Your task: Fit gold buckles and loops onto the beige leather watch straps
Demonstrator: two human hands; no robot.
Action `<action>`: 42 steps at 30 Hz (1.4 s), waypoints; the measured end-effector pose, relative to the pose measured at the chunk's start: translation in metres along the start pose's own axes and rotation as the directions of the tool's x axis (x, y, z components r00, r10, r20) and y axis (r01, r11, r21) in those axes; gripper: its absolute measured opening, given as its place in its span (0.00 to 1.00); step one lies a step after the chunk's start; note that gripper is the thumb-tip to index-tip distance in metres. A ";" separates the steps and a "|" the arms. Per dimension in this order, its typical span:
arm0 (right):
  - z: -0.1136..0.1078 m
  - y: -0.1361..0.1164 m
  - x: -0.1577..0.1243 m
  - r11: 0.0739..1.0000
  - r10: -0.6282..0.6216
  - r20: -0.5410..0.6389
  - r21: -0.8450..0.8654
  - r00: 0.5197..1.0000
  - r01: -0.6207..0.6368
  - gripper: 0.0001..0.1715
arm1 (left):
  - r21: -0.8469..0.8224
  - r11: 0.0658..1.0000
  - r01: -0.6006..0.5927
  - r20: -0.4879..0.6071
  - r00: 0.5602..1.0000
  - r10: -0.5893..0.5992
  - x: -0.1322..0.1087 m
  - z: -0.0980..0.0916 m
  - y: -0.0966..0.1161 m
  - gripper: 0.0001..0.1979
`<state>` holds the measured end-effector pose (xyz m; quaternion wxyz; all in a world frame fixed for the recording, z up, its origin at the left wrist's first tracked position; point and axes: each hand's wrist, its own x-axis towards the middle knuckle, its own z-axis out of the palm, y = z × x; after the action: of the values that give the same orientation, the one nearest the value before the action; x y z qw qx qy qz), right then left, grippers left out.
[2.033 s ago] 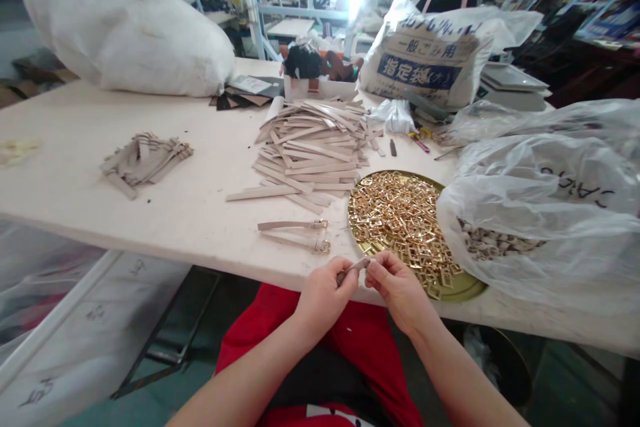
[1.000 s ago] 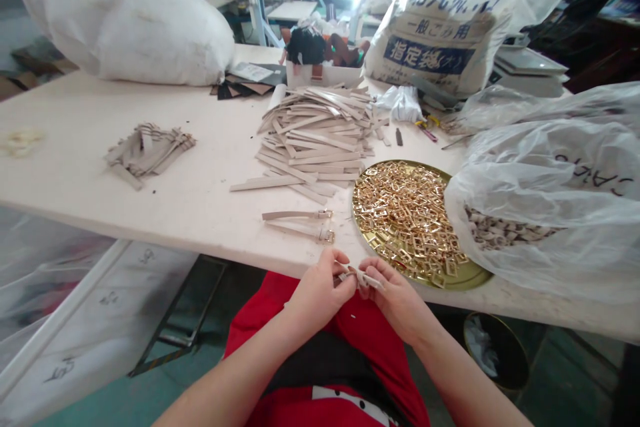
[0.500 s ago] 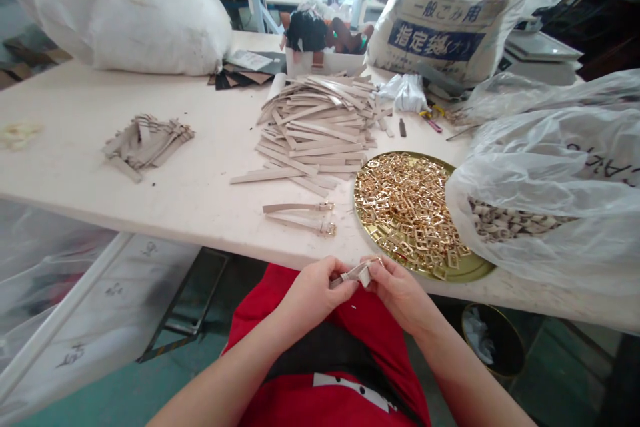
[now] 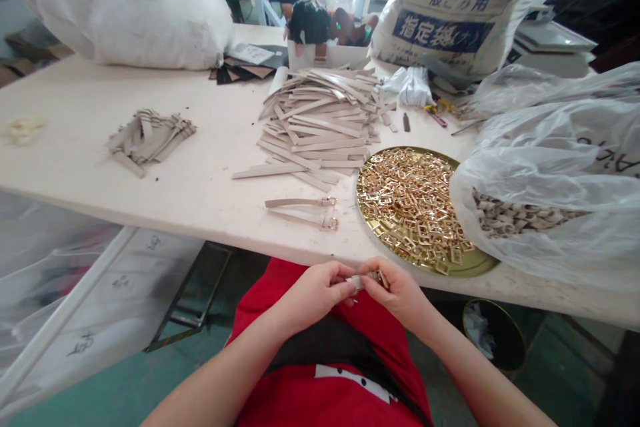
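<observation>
Both hands meet over my lap, just off the table's front edge. Between them is a short beige strap (image 4: 355,282), with a gold buckle at its right end. My left hand (image 4: 320,293) pinches the strap's left part; my right hand (image 4: 395,290) pinches it near the buckle, and the fingers cover much of both. Two buckled straps (image 4: 303,203) lie side by side on the table ahead. To the right, a round gold tray (image 4: 483,265) holds many loose gold buckles (image 4: 410,200). A large heap of beige strips (image 4: 320,120) lies farther back.
A small stack of straps (image 4: 150,137) lies at left on the table (image 4: 215,147). A plastic bag of beige loops (image 4: 550,167) overlaps the tray's right side. Big white bags (image 4: 125,7) and a printed bag (image 4: 445,20) stand behind. A bin (image 4: 493,333) is below the table.
The hands have drawn closer together and the strap between them shows less. My right hand has shifted its grip at the buckle end. The view has moved slightly.
</observation>
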<state>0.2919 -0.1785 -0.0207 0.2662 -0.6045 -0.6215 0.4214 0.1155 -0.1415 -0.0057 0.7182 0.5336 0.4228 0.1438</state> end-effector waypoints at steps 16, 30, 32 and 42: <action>0.010 0.008 -0.014 0.992 -0.105 -0.090 -0.075 0.990 0.099 0.10 | 0.103 0.983 0.151 0.150 0.975 -0.166 -0.001 -0.001 -0.004 0.16; 0.012 0.003 -0.007 0.995 -0.105 -0.147 -0.012 0.984 0.104 0.10 | 0.071 0.985 0.156 0.225 0.960 -0.169 -0.001 -0.007 0.002 0.18; 0.011 0.003 -0.007 0.994 -0.112 -0.130 -0.010 0.985 0.112 0.10 | -0.028 0.982 0.184 0.233 0.957 -0.173 -0.001 -0.005 0.001 0.19; 0.001 0.001 -0.017 0.973 -0.187 0.088 -0.119 0.978 0.196 0.07 | -0.057 0.987 0.152 0.096 0.985 -0.147 -0.004 0.008 -0.007 0.17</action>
<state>0.2933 -0.1957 -0.0190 0.2428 -0.5409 -0.7121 0.3761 0.1179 -0.1522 -0.0100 0.7623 0.4832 0.4234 0.0782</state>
